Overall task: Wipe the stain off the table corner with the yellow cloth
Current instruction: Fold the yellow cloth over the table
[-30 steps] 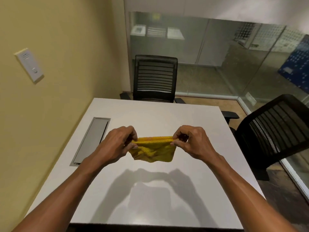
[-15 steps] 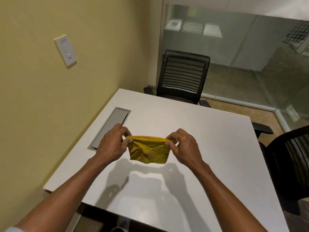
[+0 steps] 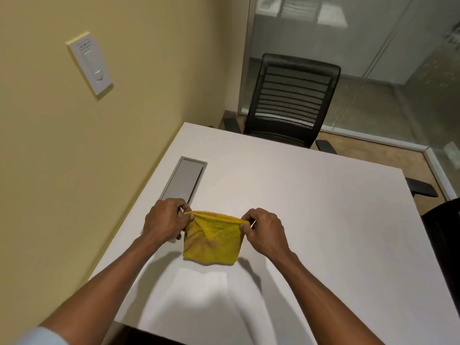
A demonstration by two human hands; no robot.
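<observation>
**Yellow cloth stretched between both hands above the counter**

You hold the yellow cloth [image 3: 212, 239] up in the air over the white counter [image 3: 311, 207], a little below the middle of the view. Your left hand [image 3: 165, 224] has its grip closed on the cloth's upper left corner, and your right hand [image 3: 265, 230] has its grip closed on the upper right corner, thumb and fingers pinching the hem. The top edge runs taut between them; the rest hangs down, creased, with darker brownish patches on its face. The cloth's shadow and those of your forearms fall on the counter at 6 o'clock from it.

At 11 o'clock from the cloth, a long grey cover plate [image 3: 184, 180] sits flush in the counter; your left hand overlaps its near end. The yellow wall [image 3: 49, 170] runs along the counter's left edge and carries a white wall switch [image 3: 90, 63] at 10 o'clock. A black mesh chair [image 3: 291, 100] stands past the far edge at 1 o'clock, with a glass partition [image 3: 373, 46] behind it. The stain cannot be made out on the counter.
</observation>
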